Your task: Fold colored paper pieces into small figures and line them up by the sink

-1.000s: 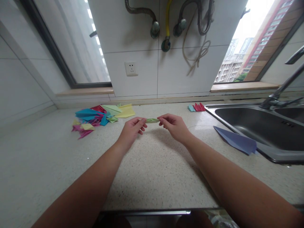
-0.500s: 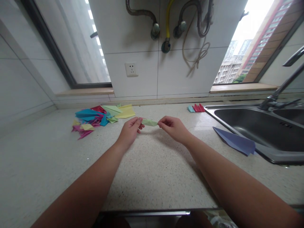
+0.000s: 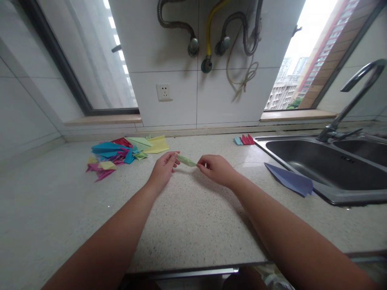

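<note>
A narrow strip of folded light green paper (image 3: 186, 160) is stretched between my two hands, just above the speckled countertop (image 3: 181, 225). My left hand (image 3: 165, 164) pinches its left end between thumb and fingers. At the other end, the fingertips of my right hand (image 3: 213, 168) are closed on the paper's tip. The paper slants slightly down to the right. Parts of its ends are hidden by my fingers.
Left of my hands lies a pile of colourful folded papers (image 3: 113, 151). Small red folded papers (image 3: 248, 139) and a light blue one (image 3: 238, 141) sit near the back. A purple paper plane (image 3: 290, 180) rests beside the steel sink (image 3: 302, 161), which has a tall faucet (image 3: 350, 104).
The camera view has shifted a little. The green paper tilts more now, its right end lower, and both hands still hold it.
</note>
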Available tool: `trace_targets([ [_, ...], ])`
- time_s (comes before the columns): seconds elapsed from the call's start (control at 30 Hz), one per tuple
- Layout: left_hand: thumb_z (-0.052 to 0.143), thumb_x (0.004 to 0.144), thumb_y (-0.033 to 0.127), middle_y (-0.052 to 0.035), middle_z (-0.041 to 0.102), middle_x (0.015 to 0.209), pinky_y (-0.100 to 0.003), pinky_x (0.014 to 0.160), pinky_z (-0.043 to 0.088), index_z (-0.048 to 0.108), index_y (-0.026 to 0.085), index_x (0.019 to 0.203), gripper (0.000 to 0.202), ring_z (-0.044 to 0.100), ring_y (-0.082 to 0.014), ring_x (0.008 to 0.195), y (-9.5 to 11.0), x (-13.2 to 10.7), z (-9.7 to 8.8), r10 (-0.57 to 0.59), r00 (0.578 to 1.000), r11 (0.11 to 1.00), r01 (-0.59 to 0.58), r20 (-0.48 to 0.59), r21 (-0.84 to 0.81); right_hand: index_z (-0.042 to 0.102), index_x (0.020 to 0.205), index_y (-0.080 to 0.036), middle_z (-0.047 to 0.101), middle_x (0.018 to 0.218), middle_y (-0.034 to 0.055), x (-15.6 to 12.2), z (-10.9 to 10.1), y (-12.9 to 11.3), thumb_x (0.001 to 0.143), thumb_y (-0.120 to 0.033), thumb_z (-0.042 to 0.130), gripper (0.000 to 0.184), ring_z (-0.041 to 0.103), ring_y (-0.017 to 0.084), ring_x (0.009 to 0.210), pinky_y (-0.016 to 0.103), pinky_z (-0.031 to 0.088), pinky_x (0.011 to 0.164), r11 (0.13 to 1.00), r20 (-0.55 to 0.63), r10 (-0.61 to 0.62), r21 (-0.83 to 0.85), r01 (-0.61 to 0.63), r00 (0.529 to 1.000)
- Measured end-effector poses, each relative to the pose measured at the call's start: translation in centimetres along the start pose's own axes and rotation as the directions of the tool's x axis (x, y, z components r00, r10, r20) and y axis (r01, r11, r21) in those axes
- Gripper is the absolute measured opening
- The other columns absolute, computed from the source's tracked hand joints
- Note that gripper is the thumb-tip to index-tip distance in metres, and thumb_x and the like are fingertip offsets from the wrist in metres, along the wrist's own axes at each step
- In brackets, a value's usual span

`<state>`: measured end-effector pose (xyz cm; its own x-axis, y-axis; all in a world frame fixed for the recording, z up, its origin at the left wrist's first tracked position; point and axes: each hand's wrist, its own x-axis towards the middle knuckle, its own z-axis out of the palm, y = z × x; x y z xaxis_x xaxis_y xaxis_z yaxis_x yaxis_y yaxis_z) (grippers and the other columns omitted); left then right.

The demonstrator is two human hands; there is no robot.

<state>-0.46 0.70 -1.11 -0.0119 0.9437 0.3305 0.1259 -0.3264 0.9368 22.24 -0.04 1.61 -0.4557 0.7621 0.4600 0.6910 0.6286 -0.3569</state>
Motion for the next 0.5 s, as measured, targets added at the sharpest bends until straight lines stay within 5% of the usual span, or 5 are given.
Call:
trace_targets([
  [0.27,0.054,0.086,0.054,-0.0033,0.064,0.075,-0.025,0.059,0.041,0.068,0.018,0.1,0.041,0.056,-0.0167,0.067,-0.7,-0.3,-0.2,-0.046,0.998,0.991,0.04,0.046,0.125,0.069,0.082,-0.02,0.069,0.073,0.0024,0.3,-1.4,-0.3,0.088,-0.033,0.056,0.02,0.057,0.014,0.064,0.027,0.037,0.06,0.973,-0.133,0.21,0.124,-0.194,0.969],
  [0.5,0.055,0.085,0.051,-0.0047,0.068,0.075,-0.032,0.071,0.041,0.07,0.02,0.092,0.035,0.061,-0.0232,0.074,-0.7,-0.8,0.1,-0.031,0.979,0.955,-0.031,0.201,0.296,0.07,0.078,-0.019,0.069,0.072,0.0034,-1.8,-8.7,2.6,0.086,-0.037,0.057,0.024,0.057,0.015,0.063,0.027,0.036,0.06,0.952,-0.315,0.281,-0.025,-0.304,0.907],
])
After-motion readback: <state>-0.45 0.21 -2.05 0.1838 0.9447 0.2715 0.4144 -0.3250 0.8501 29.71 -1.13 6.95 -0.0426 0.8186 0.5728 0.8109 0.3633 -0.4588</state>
